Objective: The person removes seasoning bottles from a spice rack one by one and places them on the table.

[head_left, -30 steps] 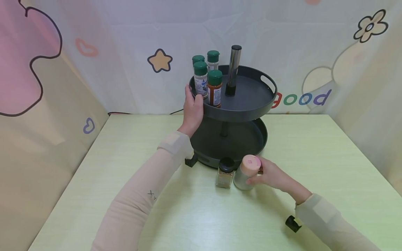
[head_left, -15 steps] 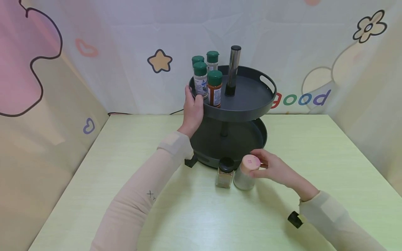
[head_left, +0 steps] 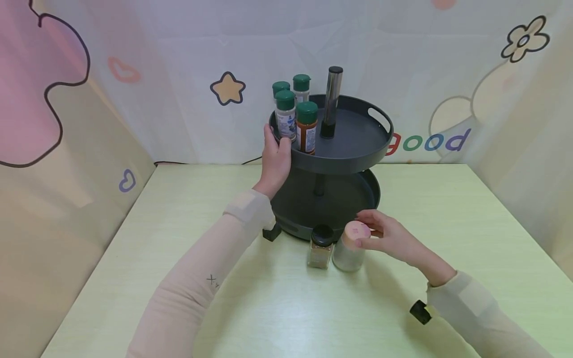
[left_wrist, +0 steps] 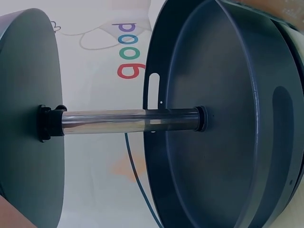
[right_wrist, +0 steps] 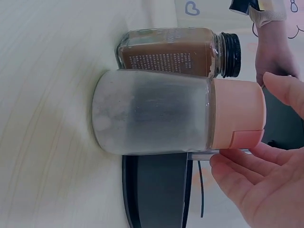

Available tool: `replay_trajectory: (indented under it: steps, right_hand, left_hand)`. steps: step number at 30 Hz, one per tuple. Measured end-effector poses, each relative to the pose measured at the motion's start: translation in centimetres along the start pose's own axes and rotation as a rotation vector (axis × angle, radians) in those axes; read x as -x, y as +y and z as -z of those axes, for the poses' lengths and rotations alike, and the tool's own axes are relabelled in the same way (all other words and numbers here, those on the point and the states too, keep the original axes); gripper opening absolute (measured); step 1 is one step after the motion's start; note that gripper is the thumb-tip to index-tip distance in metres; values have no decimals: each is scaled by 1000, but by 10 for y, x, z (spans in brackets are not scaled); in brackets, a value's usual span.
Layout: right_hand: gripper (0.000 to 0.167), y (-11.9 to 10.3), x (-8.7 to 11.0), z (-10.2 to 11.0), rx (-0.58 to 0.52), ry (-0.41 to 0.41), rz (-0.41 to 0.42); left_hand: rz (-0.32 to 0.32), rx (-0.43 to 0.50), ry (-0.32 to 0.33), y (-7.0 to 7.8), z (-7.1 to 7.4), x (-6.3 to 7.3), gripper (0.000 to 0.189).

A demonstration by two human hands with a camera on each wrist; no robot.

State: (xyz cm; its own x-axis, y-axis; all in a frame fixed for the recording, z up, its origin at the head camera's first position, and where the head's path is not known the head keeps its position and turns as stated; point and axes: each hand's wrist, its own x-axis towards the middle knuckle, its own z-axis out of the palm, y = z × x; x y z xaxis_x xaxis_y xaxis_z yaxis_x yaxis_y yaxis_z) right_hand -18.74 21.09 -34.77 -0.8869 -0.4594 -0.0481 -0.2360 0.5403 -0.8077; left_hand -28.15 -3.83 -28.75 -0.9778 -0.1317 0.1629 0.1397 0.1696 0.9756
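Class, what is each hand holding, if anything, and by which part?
Left hand: the upper tray, by its side wall. Right hand: the clear jar, by its pink lid; how firmly cannot be told.

Head view: the front left bottle (head_left: 286,119) hides most of the rear left bottle (head_left: 280,87); the red bottle (head_left: 306,130) conceals the base of the rear right bottle (head_left: 302,83). Label print is too small to read. The upper tray (head_left: 344,166) masks the back of the lower tray (head_left: 342,204). Most fingers of the left hand (head_left: 274,161) are obscured.

Left wrist view: both trays exceed the frame; a blurred brownish object (left_wrist: 280,8) is unidentifiable.

Right wrist view: the right edge crops the right hand (right_wrist: 270,166); the pink-capped jar (right_wrist: 156,111) overlaps the square jar (right_wrist: 166,47).
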Motion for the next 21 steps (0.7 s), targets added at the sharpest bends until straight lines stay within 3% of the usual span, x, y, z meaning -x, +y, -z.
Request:
replay_trajectory:
  steps: [21]
  right_hand:
    - [59, 0, 1, -1, -40, 3, -23]
  left_hand:
    - [-31, -55, 7, -2, -3, 10, 69]
